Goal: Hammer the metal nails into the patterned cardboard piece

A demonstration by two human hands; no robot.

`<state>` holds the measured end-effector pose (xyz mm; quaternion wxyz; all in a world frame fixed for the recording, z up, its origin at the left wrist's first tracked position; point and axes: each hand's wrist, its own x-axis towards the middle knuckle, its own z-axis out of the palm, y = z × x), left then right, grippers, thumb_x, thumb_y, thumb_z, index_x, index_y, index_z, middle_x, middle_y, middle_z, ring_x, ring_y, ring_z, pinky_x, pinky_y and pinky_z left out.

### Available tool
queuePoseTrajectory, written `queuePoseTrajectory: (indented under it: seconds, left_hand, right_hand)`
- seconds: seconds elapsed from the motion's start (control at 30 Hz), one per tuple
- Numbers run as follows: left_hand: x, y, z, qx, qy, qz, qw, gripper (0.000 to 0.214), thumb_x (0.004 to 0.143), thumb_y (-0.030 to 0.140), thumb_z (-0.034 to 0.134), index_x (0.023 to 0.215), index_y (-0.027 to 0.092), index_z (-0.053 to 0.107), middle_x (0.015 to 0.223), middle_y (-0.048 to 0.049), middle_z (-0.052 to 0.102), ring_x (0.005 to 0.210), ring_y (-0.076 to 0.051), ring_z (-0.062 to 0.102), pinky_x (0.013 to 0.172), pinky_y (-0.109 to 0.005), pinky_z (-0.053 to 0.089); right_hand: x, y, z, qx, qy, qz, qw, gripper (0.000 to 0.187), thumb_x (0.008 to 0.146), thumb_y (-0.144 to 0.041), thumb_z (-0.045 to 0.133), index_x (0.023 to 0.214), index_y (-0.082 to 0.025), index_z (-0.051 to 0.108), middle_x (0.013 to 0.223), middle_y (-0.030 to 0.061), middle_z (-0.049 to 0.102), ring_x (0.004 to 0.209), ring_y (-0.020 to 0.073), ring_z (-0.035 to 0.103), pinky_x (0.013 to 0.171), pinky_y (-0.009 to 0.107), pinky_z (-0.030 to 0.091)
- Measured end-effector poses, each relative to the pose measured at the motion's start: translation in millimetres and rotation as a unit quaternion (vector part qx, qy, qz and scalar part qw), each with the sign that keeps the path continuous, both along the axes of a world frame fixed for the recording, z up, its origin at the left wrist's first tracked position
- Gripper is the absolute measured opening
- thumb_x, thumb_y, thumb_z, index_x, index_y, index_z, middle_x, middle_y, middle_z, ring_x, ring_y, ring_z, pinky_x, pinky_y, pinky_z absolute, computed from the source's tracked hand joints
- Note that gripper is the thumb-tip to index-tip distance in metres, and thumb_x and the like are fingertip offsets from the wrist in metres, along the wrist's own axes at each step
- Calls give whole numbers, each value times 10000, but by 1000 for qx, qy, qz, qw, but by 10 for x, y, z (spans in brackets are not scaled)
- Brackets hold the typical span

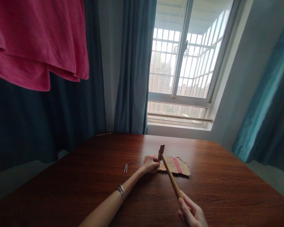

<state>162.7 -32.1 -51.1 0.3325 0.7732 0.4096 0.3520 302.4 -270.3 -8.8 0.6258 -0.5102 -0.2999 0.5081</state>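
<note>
My right hand [191, 209] is wrapped round the lower end of a hammer [171, 179] with a long wooden handle. The hammer's head is at the far end, close by the fingers of my left hand [151, 163]. That hand is closed in a pinch over the left part of a piece of cardboard [186, 168]; what the fingers hold is too small to make out. The cardboard lies flat, with many small dark holes or dots, a pink-red strip and a ragged edge. Nails [126, 168] lie on the table to the left of my left hand.
Everything rests on a brown wooden table [85, 186]. Behind it are a barred window [180, 56] and a blue curtain [134, 69]. A pink cloth [44, 41] hangs at the upper left. Another blue curtain [265, 104] hangs at the right.
</note>
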Motion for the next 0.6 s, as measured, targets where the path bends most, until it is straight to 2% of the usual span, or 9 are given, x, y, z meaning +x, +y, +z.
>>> queuePoseTrajectory:
  seconds: [0.27, 0.5, 0.6]
  left_hand:
    - [-6, -8, 28, 6, -10, -14, 1000, 144, 635, 222, 575, 682, 158, 695, 782, -13, 660, 755, -146, 585, 679, -208, 417]
    - [-18, 29, 12, 19, -19, -35, 999, 144, 632, 220, 580, 674, 156, 703, 752, -14, 657, 756, -146, 587, 688, -204, 421]
    - [-49, 30, 29, 9, -16, -47, 999, 161, 636, 235, 587, 704, 158, 711, 774, -16, 662, 767, -149, 594, 692, -203, 424]
  right_hand:
    - [59, 17, -106, 10, 4, -13, 1000, 726, 537, -572, 721, 1077, -97, 620, 444, -89, 331, 381, 29, 312, 372, 141, 193]
    - [147, -21, -193, -3, -17, -36, 999, 751, 537, -586, 713, 1084, -81, 619, 415, -67, 411, 368, 44, 360, 369, 155, 241]
    - [150, -36, -216, 0, -26, -60, 998, 724, 512, -579, 731, 1030, -79, 652, 388, -61, 417, 363, 50, 378, 371, 159, 260]
